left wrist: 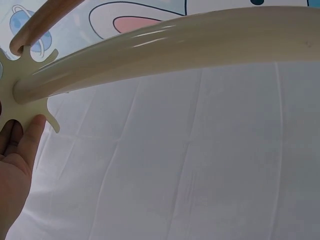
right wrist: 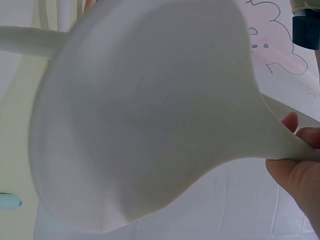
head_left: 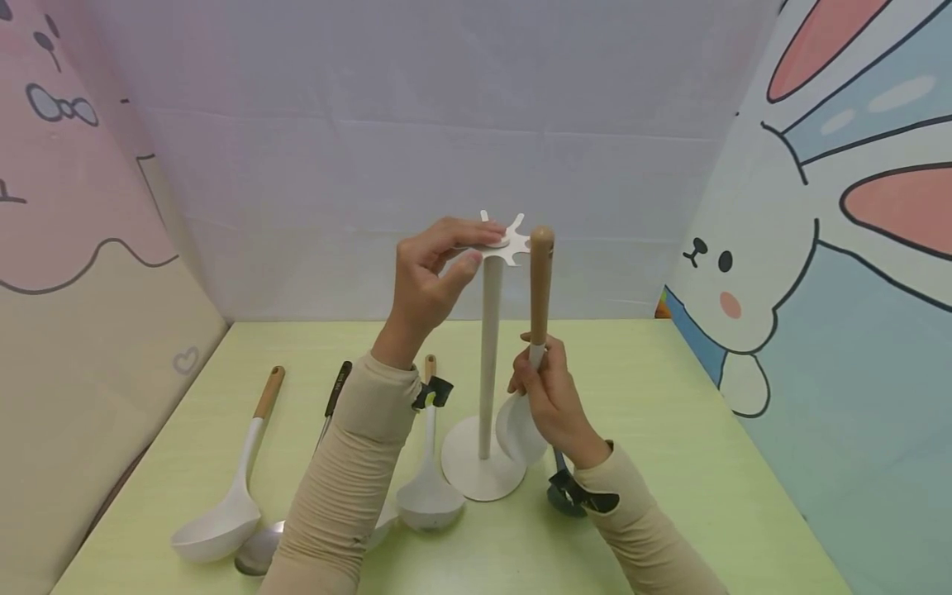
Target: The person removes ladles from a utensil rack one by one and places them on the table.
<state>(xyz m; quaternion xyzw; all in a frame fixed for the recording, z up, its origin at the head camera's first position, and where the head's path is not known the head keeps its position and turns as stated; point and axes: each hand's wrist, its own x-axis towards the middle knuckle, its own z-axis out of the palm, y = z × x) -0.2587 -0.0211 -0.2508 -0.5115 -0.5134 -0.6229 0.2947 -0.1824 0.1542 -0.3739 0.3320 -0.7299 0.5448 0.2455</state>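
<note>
A cream utensil stand (head_left: 488, 355) with a round base and a star-shaped hook top stands upright mid-table. My left hand (head_left: 435, 268) holds its top, fingers laid over the disc and thumb at the disc's near edge. In the left wrist view the thumb lies against the hook plate (left wrist: 35, 100). Just right of the pole, my right hand (head_left: 552, 397) grips the white neck of a ladle (head_left: 541, 285), wooden handle up and bowl down. The handle's end hole meets a hook tip in the left wrist view. The white bowl (right wrist: 140, 115) fills the right wrist view.
Left on the table lie a white ladle (head_left: 223, 521) with a wooden handle and a metal ladle (head_left: 256, 552), partly behind my left sleeve. Another white ladle (head_left: 430, 500) lies beside the stand's base. A dark ladle (head_left: 567, 498) is half hidden by my right wrist. Cartoon-printed cloth walls surround the table.
</note>
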